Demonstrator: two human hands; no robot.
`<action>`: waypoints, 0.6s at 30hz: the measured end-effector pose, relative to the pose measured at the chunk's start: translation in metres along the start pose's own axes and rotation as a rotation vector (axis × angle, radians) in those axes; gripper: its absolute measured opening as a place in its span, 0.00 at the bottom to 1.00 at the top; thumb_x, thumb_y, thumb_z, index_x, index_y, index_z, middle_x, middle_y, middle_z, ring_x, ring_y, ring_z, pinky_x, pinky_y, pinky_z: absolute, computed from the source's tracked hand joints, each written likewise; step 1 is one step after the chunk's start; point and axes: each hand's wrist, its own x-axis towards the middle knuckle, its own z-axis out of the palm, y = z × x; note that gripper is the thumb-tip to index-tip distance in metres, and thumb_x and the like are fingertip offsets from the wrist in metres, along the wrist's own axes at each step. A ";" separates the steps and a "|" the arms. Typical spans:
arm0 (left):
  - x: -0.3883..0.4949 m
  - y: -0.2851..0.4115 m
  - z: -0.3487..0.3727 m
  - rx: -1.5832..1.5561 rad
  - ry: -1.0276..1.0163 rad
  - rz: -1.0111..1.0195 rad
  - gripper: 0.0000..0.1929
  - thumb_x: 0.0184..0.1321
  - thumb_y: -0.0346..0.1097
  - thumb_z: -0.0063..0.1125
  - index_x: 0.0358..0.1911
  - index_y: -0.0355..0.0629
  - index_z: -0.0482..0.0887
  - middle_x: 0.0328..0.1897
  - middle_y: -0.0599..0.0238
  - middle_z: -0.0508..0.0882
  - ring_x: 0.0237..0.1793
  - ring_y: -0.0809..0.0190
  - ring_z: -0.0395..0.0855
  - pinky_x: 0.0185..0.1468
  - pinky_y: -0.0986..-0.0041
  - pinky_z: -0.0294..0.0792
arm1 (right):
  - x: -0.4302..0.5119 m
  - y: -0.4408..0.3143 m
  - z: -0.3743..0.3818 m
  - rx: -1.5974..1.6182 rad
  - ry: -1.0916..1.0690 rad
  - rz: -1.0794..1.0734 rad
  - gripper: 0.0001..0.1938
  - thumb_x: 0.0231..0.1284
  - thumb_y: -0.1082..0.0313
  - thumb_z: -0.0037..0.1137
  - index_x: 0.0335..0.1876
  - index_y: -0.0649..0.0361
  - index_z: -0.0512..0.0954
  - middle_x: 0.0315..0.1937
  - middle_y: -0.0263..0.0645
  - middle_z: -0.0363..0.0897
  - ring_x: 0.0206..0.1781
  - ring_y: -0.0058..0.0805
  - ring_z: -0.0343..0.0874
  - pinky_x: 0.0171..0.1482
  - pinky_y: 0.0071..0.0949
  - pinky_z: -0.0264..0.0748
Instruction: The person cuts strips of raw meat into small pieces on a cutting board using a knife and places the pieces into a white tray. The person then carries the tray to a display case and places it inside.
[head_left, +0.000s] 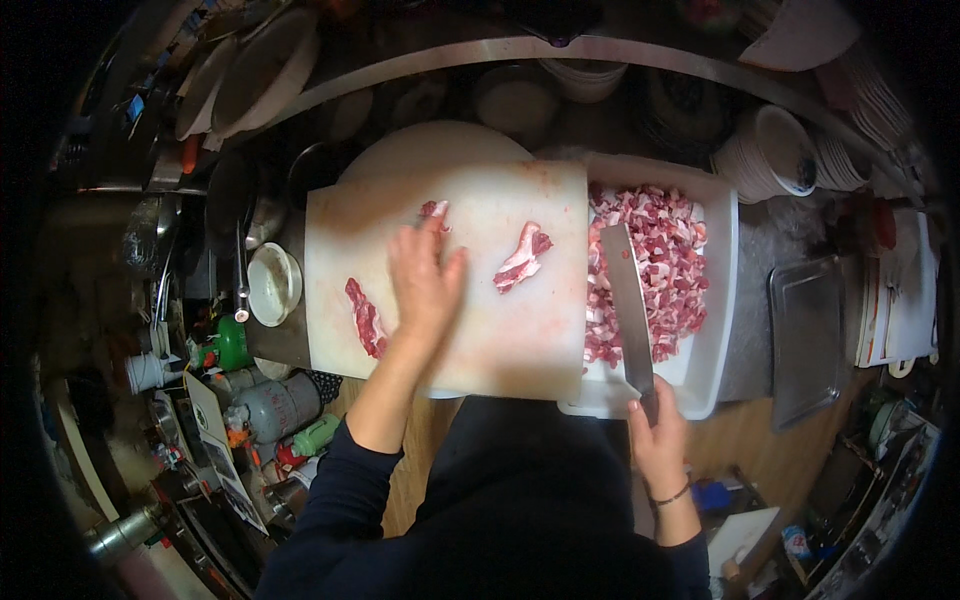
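Observation:
My right hand (660, 435) grips the dark handle of a broad-bladed knife (628, 300). Its blade points away from me over a white plastic tub (721, 300) filled with diced raw meat (671, 255). On the white cutting board (465, 322), my left hand (424, 277) reaches out, slightly blurred, with its thumb apart. Its fingertips touch a small piece of meat (430, 208) near the far edge and partly cover it. One fatty strip of raw meat (523, 257) lies to the right of that hand. Another strip (365, 319) is at the left, its lower end beside my forearm.
A round white board (435, 146) sits behind the cutting board. At left stands a white bowl (274, 283); stacked bowls (772, 154) are at the back right. A metal tray (806, 337) lies right of the tub. A grey gas cylinder (281, 409) stands lower left.

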 end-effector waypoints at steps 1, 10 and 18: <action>-0.004 0.011 0.005 -0.098 -0.018 0.033 0.27 0.55 0.32 0.73 0.59 0.36 0.82 0.48 0.52 0.85 0.51 0.43 0.81 0.58 0.54 0.74 | 0.001 -0.001 0.001 0.004 -0.019 -0.001 0.19 0.74 0.68 0.60 0.66 0.63 0.74 0.35 0.50 0.85 0.36 0.43 0.87 0.40 0.36 0.80; -0.027 0.064 0.046 -0.324 -0.220 0.130 0.23 0.51 0.29 0.71 0.54 0.41 0.86 0.49 0.54 0.84 0.50 0.45 0.80 0.53 0.58 0.75 | 0.001 -0.003 0.008 -0.020 -0.056 0.008 0.17 0.74 0.65 0.61 0.62 0.62 0.76 0.36 0.59 0.85 0.39 0.62 0.86 0.39 0.46 0.80; -0.055 0.070 0.043 -0.350 -0.086 0.174 0.17 0.53 0.26 0.68 0.49 0.39 0.88 0.40 0.55 0.83 0.44 0.46 0.81 0.48 0.58 0.76 | 0.001 -0.005 -0.011 -0.136 -0.105 -0.118 0.18 0.69 0.67 0.65 0.60 0.61 0.77 0.36 0.54 0.86 0.36 0.56 0.87 0.37 0.44 0.81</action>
